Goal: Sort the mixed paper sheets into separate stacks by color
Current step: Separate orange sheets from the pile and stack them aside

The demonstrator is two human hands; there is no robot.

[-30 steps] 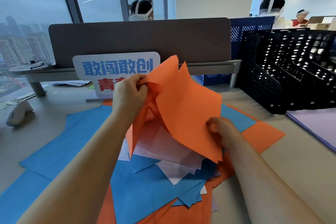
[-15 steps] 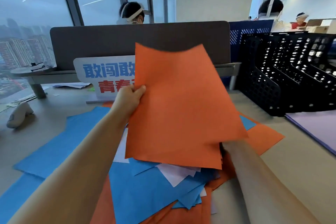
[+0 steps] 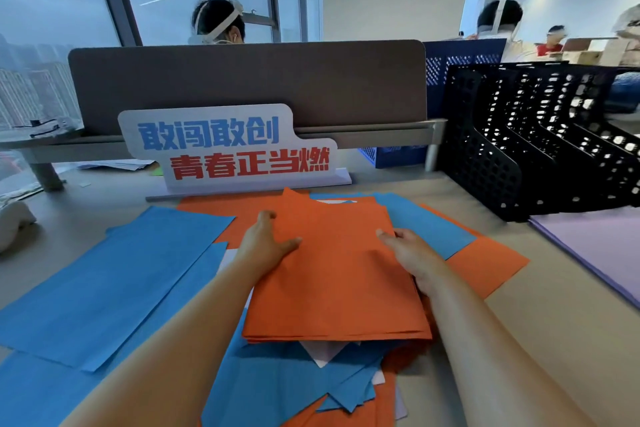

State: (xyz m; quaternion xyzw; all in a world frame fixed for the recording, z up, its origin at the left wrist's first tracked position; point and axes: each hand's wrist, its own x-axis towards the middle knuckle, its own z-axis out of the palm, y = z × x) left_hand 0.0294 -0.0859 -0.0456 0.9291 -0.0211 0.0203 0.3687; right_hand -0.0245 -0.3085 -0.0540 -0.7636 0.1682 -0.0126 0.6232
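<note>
A bundle of orange sheets [image 3: 339, 281] lies flat on top of the mixed pile in the middle of the desk. My left hand [image 3: 265, 244] rests on its left edge with fingers spread. My right hand [image 3: 412, 253] holds its right edge, thumb on top. Under the bundle's near edge, blue sheets [image 3: 277, 381] and a white sheet [image 3: 322, 354] stick out. Large blue sheets [image 3: 114, 274] are spread to the left. More orange paper [image 3: 485, 263] and blue paper [image 3: 429, 229] show to the right.
A lilac stack [image 3: 595, 246] lies at the right edge. Black perforated file racks [image 3: 540, 156] stand at the back right. A sign with blue and red characters [image 3: 228, 149] stands behind the pile, before a grey divider [image 3: 249, 80]. People sit beyond it.
The orange sheets, held up in the air by my left hand, have come down flat onto the pile. Both hands now lie on the bundle's edges.
</note>
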